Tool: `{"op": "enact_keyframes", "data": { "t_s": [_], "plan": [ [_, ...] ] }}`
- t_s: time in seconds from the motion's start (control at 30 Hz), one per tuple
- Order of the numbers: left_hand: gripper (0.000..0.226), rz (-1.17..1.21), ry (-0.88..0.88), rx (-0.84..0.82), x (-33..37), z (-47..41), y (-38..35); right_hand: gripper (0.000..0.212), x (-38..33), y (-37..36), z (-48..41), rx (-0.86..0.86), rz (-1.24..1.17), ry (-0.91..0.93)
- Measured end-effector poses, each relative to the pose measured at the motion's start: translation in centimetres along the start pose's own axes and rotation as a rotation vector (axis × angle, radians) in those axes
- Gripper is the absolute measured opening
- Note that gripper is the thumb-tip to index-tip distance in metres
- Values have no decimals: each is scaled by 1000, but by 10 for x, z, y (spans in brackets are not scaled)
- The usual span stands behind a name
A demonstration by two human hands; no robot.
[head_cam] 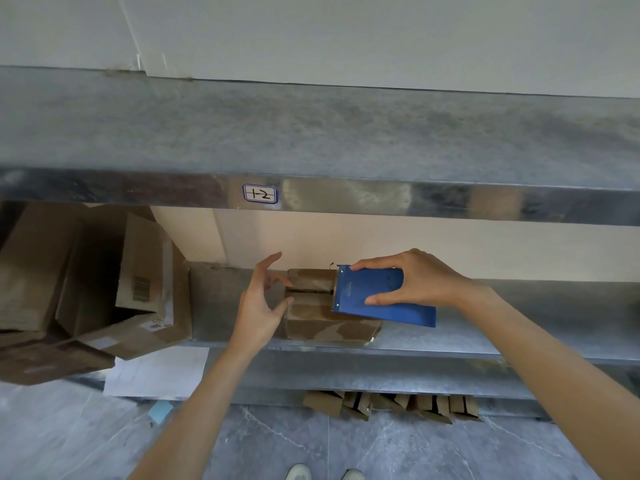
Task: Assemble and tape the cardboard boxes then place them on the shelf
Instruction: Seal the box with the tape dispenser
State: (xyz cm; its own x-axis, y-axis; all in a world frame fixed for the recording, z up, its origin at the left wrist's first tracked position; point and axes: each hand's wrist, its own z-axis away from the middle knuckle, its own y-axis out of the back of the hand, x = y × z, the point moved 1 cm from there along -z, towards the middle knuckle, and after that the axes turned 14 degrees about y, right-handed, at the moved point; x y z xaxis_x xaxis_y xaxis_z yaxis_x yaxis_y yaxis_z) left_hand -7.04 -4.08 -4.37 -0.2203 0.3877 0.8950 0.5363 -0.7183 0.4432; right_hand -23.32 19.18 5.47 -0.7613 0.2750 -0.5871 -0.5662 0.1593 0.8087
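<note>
A small brown cardboard box (322,323) sits on the middle metal shelf (485,337), its top flaps closed with a dark seam between them. My right hand (419,280) grips a blue tape dispenser (377,297) whose front edge rests on the box top over the seam. My left hand (261,303) is at the box's left end with fingers spread and relaxed; the thumb touches the box's left edge. Whether tape lies on the seam cannot be told.
Larger open cardboard boxes (104,289) are piled at the shelf's left, over a white sheet (156,372). An upper shelf (311,140) with a label "1-2" (260,194) overhangs. Folded cardboard pieces (391,405) stick out under the lowest shelf. My shoes (325,472) stand on grey floor.
</note>
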Motion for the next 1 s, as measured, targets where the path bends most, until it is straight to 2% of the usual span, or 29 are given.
{"op": "enact_keyframes", "data": {
  "t_s": [0.17, 0.33, 0.57, 0.67, 0.83, 0.9, 1.0],
  "plan": [
    [86, -45, -36, -21, 2, -1, 2, 52, 3, 0, -3, 2, -10, 2],
    [90, -94, 4, -33, 6, -3, 4, 51, 2, 1, -7, -5, -22, -1],
    [78, -74, 39, 11, 3, -1, 3, 50, 3, 2, -14, -47, -19, -14],
    [72, 67, 145, -1, 3, -2, 8, 50, 5, 1, -15, -61, -18, -15],
    [56, 389, 459, -40, 5, -9, 10, 50, 5, 2, -14, -75, -13, -22],
    [58, 438, 544, -26, 2, -11, 9, 50, 6, 2, -14, -73, -15, -24],
    [68, 417, 573, 31, 0, -12, 8, 51, 6, 1, -14, -74, -13, -28]
  ]
}}
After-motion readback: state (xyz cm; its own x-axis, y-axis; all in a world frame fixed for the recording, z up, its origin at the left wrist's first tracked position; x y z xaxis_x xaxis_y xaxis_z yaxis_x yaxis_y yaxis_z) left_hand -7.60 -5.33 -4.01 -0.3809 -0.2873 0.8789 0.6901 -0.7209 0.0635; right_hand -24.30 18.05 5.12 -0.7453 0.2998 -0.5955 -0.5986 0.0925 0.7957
